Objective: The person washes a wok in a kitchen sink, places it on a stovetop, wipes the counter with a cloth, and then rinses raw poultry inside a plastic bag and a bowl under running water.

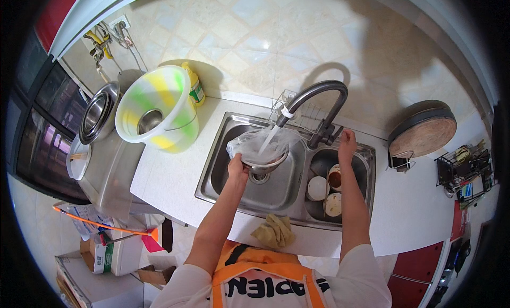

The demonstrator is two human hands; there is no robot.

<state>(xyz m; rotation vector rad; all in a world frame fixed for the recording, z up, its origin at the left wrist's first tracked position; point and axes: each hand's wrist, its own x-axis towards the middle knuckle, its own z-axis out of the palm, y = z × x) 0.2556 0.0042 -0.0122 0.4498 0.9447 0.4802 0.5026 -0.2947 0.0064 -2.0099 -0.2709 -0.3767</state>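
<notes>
My left hand (238,169) grips the near-left rim of a stainless steel bowl (261,169), held above the large left basin of a double-bowl steel sink (279,199). A crumpled clear plastic bag (249,145) lies in the bowl and bulges over its rim. Water (267,141) streams onto the bag from a dark gooseneck faucet (338,93). With fingers curled, my right hand (348,143) is right beside the faucet's lever (337,132); whether it grips the lever is unclear. Below that forearm, soiled white bowls (317,188) stand in the smaller right basin.
A tan cloth (275,231) lies at the counter's front edge. To the left are a striped plastic bucket (175,128) holding a metal bowl, a yellow pump bottle (195,86) and nested steel basins (97,112). A round board (430,130) leans in a rack at right.
</notes>
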